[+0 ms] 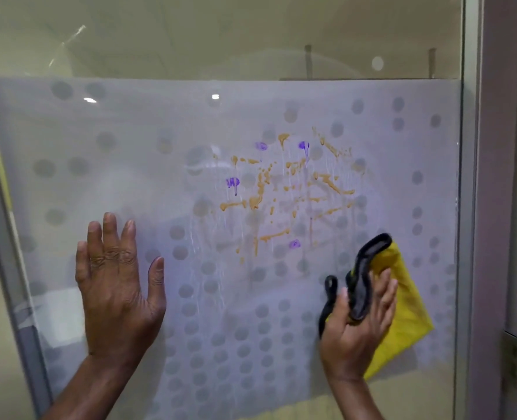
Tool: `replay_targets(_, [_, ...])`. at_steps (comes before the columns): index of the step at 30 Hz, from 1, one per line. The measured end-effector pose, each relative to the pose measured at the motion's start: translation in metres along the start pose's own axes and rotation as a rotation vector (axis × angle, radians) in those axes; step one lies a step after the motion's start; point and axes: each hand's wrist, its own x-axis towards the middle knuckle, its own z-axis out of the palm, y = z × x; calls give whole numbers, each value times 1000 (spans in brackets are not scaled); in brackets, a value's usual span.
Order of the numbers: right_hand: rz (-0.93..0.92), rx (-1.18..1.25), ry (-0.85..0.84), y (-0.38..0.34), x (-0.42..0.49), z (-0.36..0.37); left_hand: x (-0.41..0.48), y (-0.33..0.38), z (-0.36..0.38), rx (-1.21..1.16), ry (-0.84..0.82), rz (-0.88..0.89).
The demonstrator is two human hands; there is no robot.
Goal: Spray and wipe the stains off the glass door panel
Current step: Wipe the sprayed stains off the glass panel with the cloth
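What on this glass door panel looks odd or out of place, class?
Orange-brown splatters and purple blots mark the frosted, dotted glass door panel right of centre, running down in wet streaks. The left hand lies flat on the glass; the right hand holds a yellow cloth below the stains.

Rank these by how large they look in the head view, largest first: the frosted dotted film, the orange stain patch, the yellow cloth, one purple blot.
1. Frosted dotted film
2. Orange stain patch
3. Yellow cloth, partly hidden by the right hand, so its true extent is unsure
4. Purple blot
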Motion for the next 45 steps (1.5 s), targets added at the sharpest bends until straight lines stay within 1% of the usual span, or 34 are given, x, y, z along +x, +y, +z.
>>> replay_targets(4, [203, 289, 161, -8, 57, 10, 0, 1, 1, -1, 2, -3])
replay_targets(6, [234, 390, 196, -20, 78, 20, 0, 0, 2, 11, 6, 2])
replay_targets(7, [217, 427, 191, -27, 85, 26, 0, 0, 2, 18, 8, 5])
replay_targets(9, [128, 515, 159, -48, 91, 33, 0, 0, 2, 26, 6, 7])
replay_targets(11, [4, 563, 60, -81, 85, 35, 0, 0, 2, 26, 0, 8])
replay_targets(15, [-338, 406, -165, -136, 51, 36, 1, 2, -1, 10, -11, -5])
replay_targets(17, [-419, 280, -201, -134, 44, 35, 1, 2, -1, 3, -11, -12])
replay_targets(18, [-427, 207, -202, -128, 44, 34, 1, 2, -1, 2, -10, -14])
replay_targets(20, [-351, 82, -160, -112, 45, 29, 1, 1, 0, 7, -13, -14])
replay_targets(23, [-112, -19, -34, -88, 51, 23, 0, 1, 0, 15, -15, -10])
replay_targets(24, [-58, -33, -7, -84, 54, 23, 0, 1, 0, 19, -18, -12])
replay_targets(27, [22, 33, 62, -86, 65, 31, 1, 1, 1, 50, -48, -15])
replay_targets(30, [32, 181, 107, -105, 77, 40, 1, 0, 1, 80, -76, -17])
replay_targets(33, [-121, 272, 50, -137, 77, 44, 1, 1, 2, 88, -81, -24])
replay_targets(35, [-278, 313, -69, -161, 63, 45, 1, 1, 2, 90, -88, -28])
replay_targets(37, [-417, 297, -218, -172, 36, 44, 0, 2, 2, 87, -98, -33])
replay_targets(39, [-519, 263, -341, -168, 3, 39, 0, 2, 2, 80, -94, -27])
replay_targets(41, [-624, 243, -415, -154, -27, 31, 0, 1, 2, 78, -77, -16])
replay_targets(43, [-706, 208, -447, -136, -47, 24, -1, 2, 2, 78, -60, -16])
replay_targets(45, [-696, 159, -440, -111, -53, 17, -1, 1, 3, 82, -47, -21])
